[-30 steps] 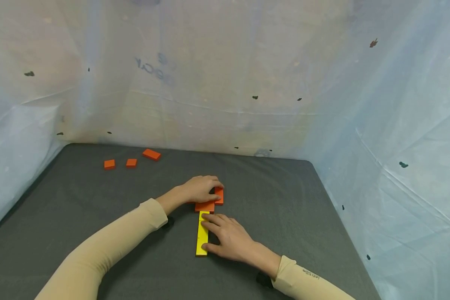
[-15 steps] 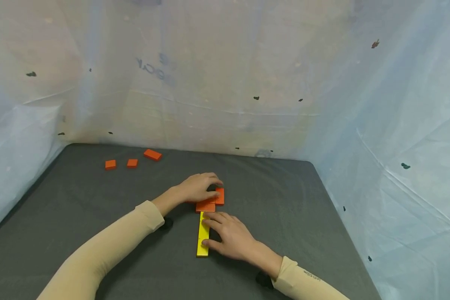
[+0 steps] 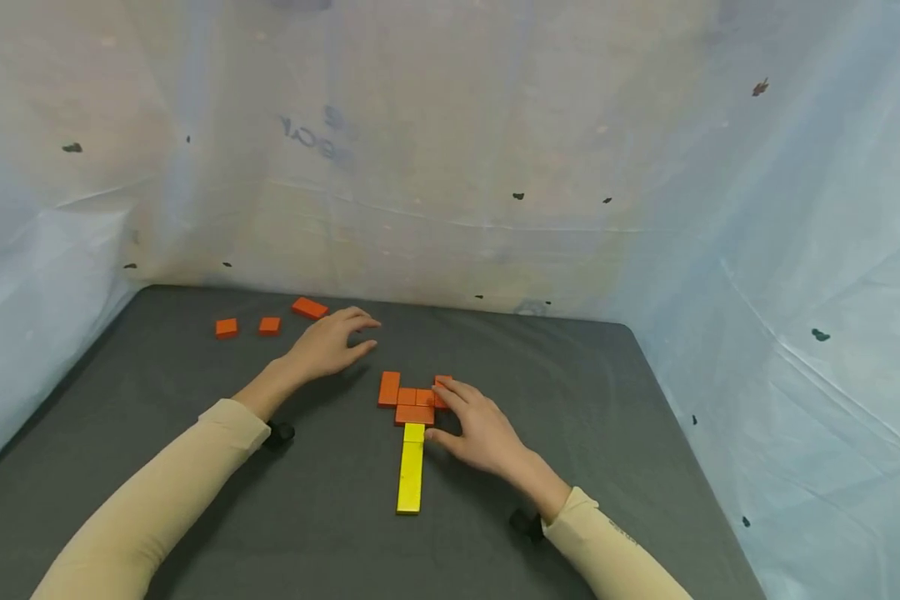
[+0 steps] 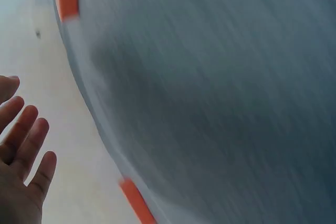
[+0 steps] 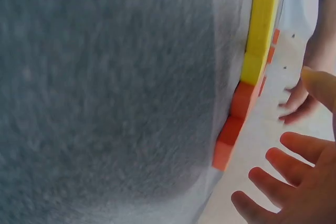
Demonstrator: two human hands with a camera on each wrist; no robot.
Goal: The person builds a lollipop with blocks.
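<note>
On the dark cloth, flat orange blocks [image 3: 415, 415] form a low cup-like shape, with one upright orange block [image 3: 389, 389] at its left side and another [image 3: 442, 382] at its right. A yellow strip [image 3: 410, 475] of a long and a short block runs down from the shape like a stem. My right hand [image 3: 482, 429] has its fingertips at the right orange block, thumb beside the yellow top. Its fingers look spread in the right wrist view. My left hand [image 3: 325, 346] hovers left of the shape, fingers loosely extended and holding nothing.
Two small orange blocks, one at left [image 3: 227, 327] and one beside it [image 3: 270, 326], lie near the back left, with a longer orange block [image 3: 311, 307] close behind my left hand. Plastic sheeting [image 3: 450, 167] hangs behind and beside the table.
My left hand has left the orange shape and moved back and left, uncovering its left side. My right hand has slid from the yellow strip up to the right orange block.
</note>
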